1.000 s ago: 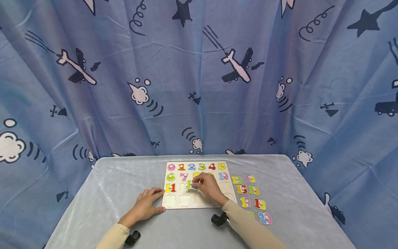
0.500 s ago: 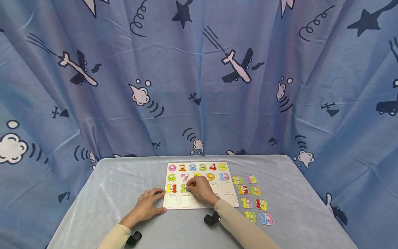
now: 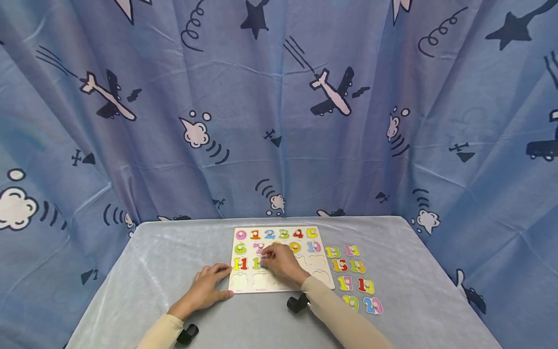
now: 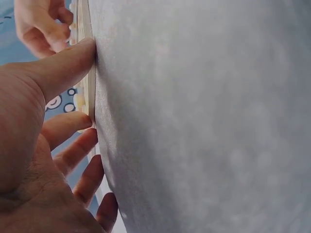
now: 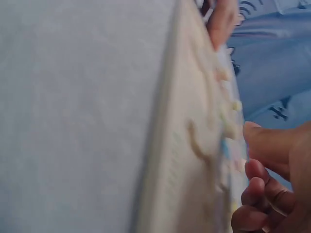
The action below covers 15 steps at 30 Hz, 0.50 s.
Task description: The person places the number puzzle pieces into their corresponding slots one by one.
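Observation:
The wooden number puzzle board [image 3: 267, 291] lies flat on the table. My left hand [image 3: 205, 289] rests beside it, with thumb and fingertips touching its left edge; the left wrist view shows the fingers spread along that edge. Over the third row is my right hand [image 3: 282, 263], close to the green number 12 piece [image 3: 256, 263], which sits at the second slot and is partly covered by the fingers. In the blurred right wrist view, a gap shows between the thumb [image 5: 260, 138] and the fingers. The number 11 piece [image 3: 240, 263] sits left of the 12.
Right of the board lie several loose number pieces, among them the 13 [image 3: 333, 251], the 15 [image 3: 340, 265] and the 20 [image 3: 373, 305]. Pieces 0 to 10 fill the upper rows, the 8 mostly hidden. A patterned blue curtain [image 3: 279, 121] hangs behind the table.
My right hand has carried the number 12 piece left and down onto the second slot of the third row. Its fingers have since risen slightly. The left hand stays at the board's edge.

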Tool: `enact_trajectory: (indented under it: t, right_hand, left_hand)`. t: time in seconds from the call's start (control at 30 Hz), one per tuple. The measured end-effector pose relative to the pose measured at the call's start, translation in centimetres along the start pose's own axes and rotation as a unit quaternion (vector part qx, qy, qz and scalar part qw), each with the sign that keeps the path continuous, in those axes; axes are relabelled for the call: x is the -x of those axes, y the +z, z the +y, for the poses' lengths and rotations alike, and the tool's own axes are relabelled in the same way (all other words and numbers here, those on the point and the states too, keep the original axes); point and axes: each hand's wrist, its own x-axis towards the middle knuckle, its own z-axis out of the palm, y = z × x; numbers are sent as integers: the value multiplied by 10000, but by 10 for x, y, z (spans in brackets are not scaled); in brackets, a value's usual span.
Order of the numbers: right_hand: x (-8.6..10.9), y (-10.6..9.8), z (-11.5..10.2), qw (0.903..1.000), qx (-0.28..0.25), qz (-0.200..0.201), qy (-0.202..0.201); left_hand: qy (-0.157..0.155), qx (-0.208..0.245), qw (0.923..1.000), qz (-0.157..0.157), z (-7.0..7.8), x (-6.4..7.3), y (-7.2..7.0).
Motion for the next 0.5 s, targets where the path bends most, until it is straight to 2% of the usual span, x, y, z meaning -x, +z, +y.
enact_trajectory:
  t: [0.27,0.5]
  right_hand:
    - [10,-43,8,9985,-378,321,247]
    - [23,-75,25,9959,-251,740,461]
  left_hand:
    - [-38,-21,10000,-23,0,-1,-1]
    - [-63,5,10000,-47,2,0,-1]
